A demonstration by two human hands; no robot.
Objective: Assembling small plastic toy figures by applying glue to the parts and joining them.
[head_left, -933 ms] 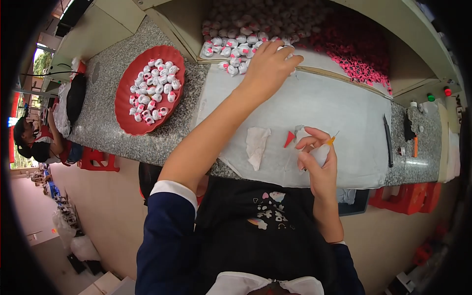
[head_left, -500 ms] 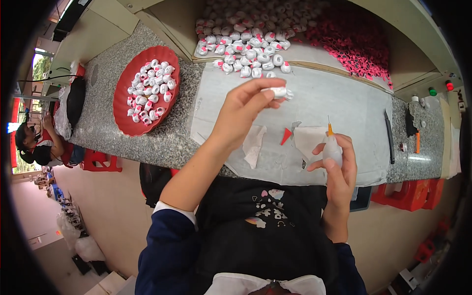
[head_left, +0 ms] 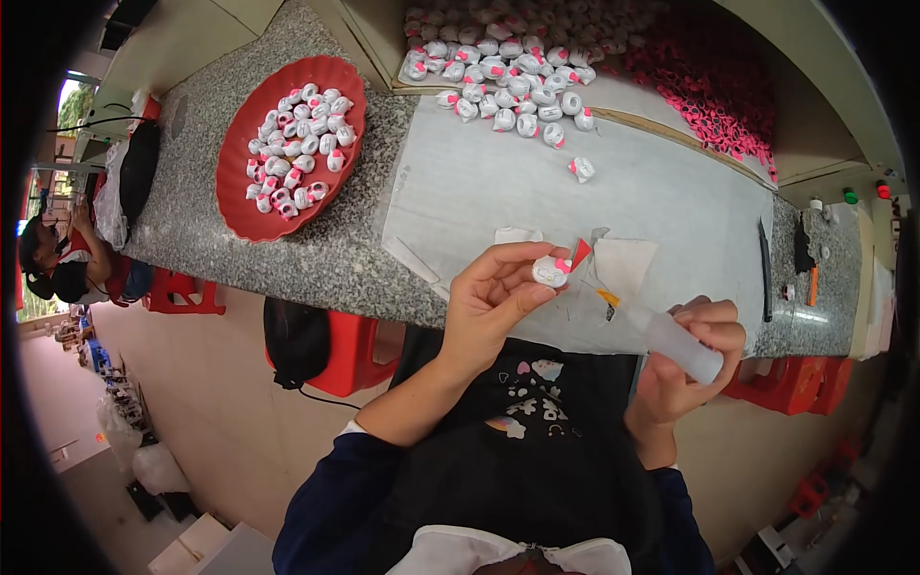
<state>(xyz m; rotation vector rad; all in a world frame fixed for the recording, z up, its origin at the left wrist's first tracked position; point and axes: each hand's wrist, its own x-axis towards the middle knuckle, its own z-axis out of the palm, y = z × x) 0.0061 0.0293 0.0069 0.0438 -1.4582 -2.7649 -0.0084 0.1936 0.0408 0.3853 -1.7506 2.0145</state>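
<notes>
White with pink, one small toy [head_left: 550, 272] is pinched between thumb and fingers of my left hand [head_left: 487, 305], seemingly to leave its front uncovered. My right hand [head_left: 663, 391] wraps a pale bottle [head_left: 682, 347], apparently tilted so its orange nozzle [head_left: 608, 298] points toward the toy, near but apart.

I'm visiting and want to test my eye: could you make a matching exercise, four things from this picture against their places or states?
1. Left hand
2. Squeeze bottle
3. Scalloped bowl
4. Small pink pieces

A. heaped in the open compartment
B. on the granite counter, left of the white sheet
C. pinching one white-and-pink piece
D. held in the right hand

Pairs: 1-C, 2-D, 3-B, 4-A
</notes>
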